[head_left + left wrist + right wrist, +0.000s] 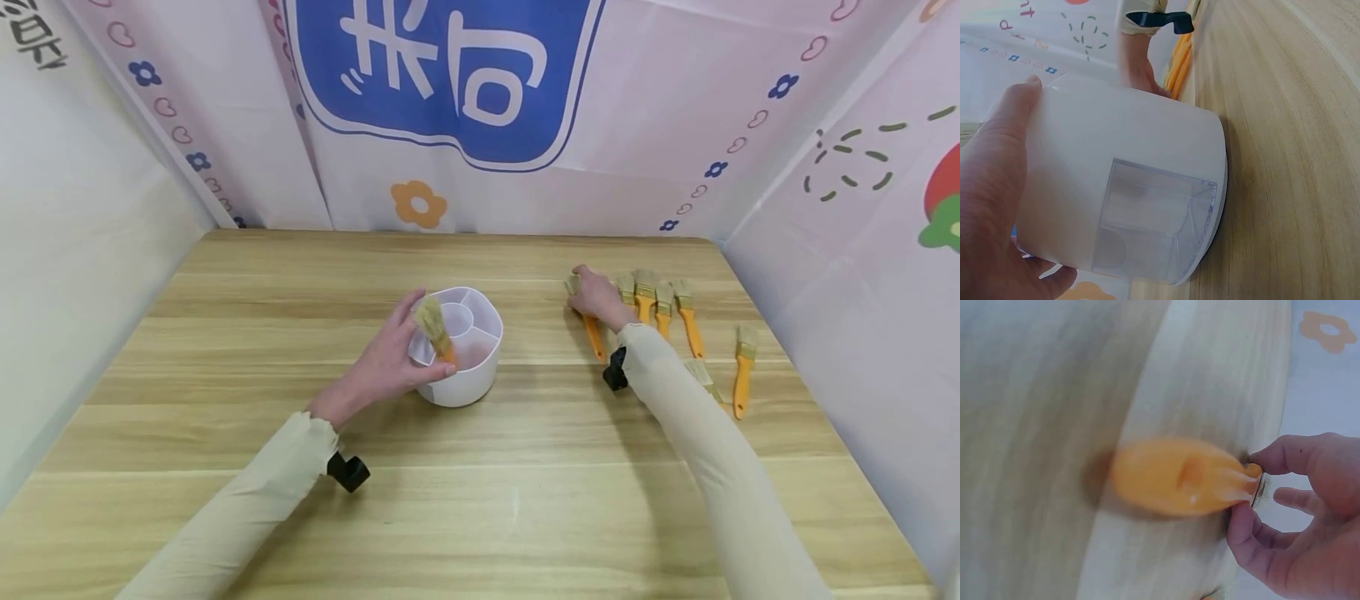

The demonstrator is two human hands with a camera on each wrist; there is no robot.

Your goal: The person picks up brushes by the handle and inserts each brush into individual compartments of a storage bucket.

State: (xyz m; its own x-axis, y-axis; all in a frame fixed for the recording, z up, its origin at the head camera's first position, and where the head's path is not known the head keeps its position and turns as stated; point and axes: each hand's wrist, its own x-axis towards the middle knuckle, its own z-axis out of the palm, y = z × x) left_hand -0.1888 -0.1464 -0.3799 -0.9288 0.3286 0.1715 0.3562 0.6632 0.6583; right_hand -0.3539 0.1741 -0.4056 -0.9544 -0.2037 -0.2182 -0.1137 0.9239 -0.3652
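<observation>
My left hand (384,354) grips a white round desk organizer (468,390) by its left side, thumb at the front rim. The organizer stands upright with several compartments. One paintbrush (432,323) stands in its left part, bristles up and tilted. The left wrist view shows a clear drawer-like box (1154,219) in the organizer's wall. At the right, my right hand (598,297) pinches another paintbrush (1172,478) near its ferrule, between thumb and fingers. Its orange handle points toward me, and the hand partly hides its bristles.
More orange-handled paintbrushes lie right of my right hand, among them one near the table's right edge (742,375). My right forearm partly covers another brush (703,377). Printed cloth walls (600,200) enclose the wooden table (480,517) at the back and sides.
</observation>
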